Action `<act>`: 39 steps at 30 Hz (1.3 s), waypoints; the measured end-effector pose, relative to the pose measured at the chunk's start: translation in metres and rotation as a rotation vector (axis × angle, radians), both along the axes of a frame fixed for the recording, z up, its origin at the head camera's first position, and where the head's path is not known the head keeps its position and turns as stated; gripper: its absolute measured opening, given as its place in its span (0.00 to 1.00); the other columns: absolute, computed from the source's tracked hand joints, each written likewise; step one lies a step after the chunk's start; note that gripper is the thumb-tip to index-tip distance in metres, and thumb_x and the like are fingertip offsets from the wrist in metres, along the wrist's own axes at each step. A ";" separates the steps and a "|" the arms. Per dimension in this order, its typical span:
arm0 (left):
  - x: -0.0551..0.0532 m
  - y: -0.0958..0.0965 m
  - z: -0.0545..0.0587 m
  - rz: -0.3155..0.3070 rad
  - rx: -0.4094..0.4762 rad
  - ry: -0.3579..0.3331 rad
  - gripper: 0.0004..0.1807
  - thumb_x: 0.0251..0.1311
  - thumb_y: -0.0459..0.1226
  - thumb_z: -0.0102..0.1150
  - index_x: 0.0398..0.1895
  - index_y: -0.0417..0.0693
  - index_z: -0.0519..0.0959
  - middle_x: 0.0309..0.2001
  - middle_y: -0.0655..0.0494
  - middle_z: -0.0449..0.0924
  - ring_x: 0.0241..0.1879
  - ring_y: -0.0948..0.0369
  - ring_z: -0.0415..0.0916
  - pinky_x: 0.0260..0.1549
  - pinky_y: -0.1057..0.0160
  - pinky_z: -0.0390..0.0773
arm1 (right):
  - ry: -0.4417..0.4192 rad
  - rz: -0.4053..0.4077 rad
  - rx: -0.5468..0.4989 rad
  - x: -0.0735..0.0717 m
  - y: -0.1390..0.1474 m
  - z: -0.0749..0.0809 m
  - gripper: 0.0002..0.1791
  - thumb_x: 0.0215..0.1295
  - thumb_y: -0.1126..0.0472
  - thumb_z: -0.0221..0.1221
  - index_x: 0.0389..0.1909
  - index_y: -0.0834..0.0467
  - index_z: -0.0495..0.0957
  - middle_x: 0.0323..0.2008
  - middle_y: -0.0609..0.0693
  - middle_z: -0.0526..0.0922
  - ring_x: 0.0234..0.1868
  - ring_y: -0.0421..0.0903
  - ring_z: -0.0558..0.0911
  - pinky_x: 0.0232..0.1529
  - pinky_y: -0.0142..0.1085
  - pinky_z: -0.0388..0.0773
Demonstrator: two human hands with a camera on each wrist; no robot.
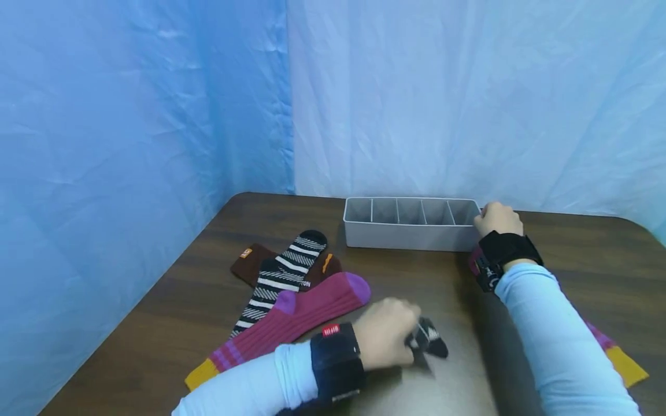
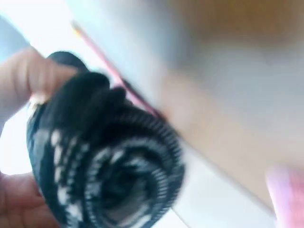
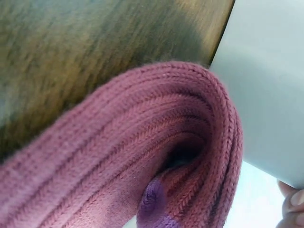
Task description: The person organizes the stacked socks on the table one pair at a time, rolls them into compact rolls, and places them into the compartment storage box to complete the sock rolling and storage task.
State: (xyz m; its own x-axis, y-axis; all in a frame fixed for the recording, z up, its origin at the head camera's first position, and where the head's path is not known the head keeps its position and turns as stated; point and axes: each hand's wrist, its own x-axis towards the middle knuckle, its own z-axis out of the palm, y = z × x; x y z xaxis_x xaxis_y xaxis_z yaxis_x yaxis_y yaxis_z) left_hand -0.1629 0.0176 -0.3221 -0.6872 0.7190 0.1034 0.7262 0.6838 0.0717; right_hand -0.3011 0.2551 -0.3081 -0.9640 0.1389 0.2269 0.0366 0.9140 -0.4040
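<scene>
My left hand (image 1: pixel 387 332) grips a rolled black-and-white patterned sock (image 2: pixel 118 166) above the front middle of the table, its dark toe end poking out past the fingers in the head view. At the back right, my right hand (image 1: pixel 499 219) holds the right end of a grey compartment box (image 1: pixel 411 237). Its fingertips (image 3: pixel 297 202) show at the box's edge in the right wrist view. Beneath the right wrist and forearm lies a maroon ribbed sock (image 3: pixel 109 137) with a purple patch and a yellow cuff, folded over near the box. The forearm hides much of it in the head view.
Left of the box, a matching maroon sock (image 1: pixel 312 306), a black-and-white striped sock (image 1: pixel 276 283) and brown socks (image 1: pixel 255 260) overlap on the dark wooden table (image 1: pixel 171 323). Blue sheets (image 1: pixel 416 104) hang behind and to the left.
</scene>
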 end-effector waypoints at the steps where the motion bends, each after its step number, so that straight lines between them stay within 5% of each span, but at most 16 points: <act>1: -0.015 -0.005 0.006 0.071 0.052 -0.020 0.17 0.29 0.41 0.66 0.27 0.50 0.71 0.24 0.62 0.73 0.22 0.68 0.68 0.19 0.75 0.65 | 0.004 -0.007 0.001 0.000 0.001 0.000 0.19 0.53 0.66 0.44 0.06 0.56 0.55 0.06 0.44 0.51 0.11 0.42 0.55 0.15 0.34 0.53; 7: -0.104 -0.033 0.046 0.529 0.310 -0.039 0.18 0.34 0.41 0.64 0.33 0.47 0.74 0.30 0.54 0.78 0.28 0.60 0.74 0.25 0.66 0.71 | -0.003 -0.039 -0.002 -0.001 0.001 -0.001 0.19 0.53 0.67 0.44 0.05 0.56 0.55 0.06 0.45 0.51 0.11 0.43 0.56 0.15 0.34 0.54; 13: -0.144 -0.042 0.069 0.722 0.505 -0.123 0.11 0.42 0.42 0.61 0.23 0.44 0.76 0.26 0.51 0.78 0.28 0.58 0.72 0.24 0.67 0.68 | -0.041 -0.076 0.018 -0.003 -0.005 -0.002 0.15 0.55 0.66 0.45 0.10 0.60 0.60 0.09 0.51 0.62 0.16 0.49 0.66 0.18 0.38 0.59; 17: -0.155 -0.040 0.068 0.793 0.555 -0.134 0.12 0.42 0.41 0.62 0.25 0.41 0.77 0.29 0.49 0.79 0.30 0.56 0.73 0.27 0.65 0.71 | -0.065 -0.086 0.037 -0.001 -0.010 -0.004 0.11 0.55 0.66 0.44 0.20 0.67 0.71 0.20 0.62 0.74 0.24 0.57 0.73 0.21 0.43 0.65; 23: -0.162 -0.038 0.056 0.862 0.392 -0.114 0.19 0.41 0.41 0.63 0.37 0.39 0.77 0.35 0.47 0.78 0.36 0.54 0.75 0.33 0.61 0.75 | -0.080 -0.053 0.084 0.007 -0.017 -0.002 0.10 0.52 0.68 0.47 0.26 0.70 0.75 0.26 0.66 0.77 0.26 0.59 0.75 0.23 0.46 0.69; 35: -0.164 -0.022 0.045 0.779 0.078 0.043 0.08 0.52 0.35 0.52 0.33 0.44 0.80 0.35 0.52 0.80 0.34 0.57 0.76 0.29 0.62 0.76 | -0.102 -0.031 0.146 0.014 -0.022 0.015 0.10 0.52 0.67 0.48 0.24 0.71 0.75 0.24 0.66 0.76 0.26 0.60 0.75 0.24 0.48 0.70; 39: -0.168 -0.016 0.034 0.755 -0.002 0.029 0.09 0.51 0.35 0.53 0.35 0.46 0.79 0.37 0.53 0.79 0.36 0.57 0.76 0.30 0.60 0.76 | -0.102 -0.034 0.131 0.017 -0.018 0.013 0.10 0.53 0.68 0.47 0.24 0.71 0.75 0.24 0.66 0.76 0.26 0.60 0.75 0.23 0.48 0.69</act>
State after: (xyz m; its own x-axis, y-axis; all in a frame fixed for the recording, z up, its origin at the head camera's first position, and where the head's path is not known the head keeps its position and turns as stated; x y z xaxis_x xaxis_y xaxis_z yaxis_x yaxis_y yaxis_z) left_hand -0.3304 0.0016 -0.2881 -0.9902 0.0544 0.1285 0.0622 0.9964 0.0576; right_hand -0.2844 0.2368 -0.2955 -0.9781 0.1477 0.1468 0.1033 0.9561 -0.2742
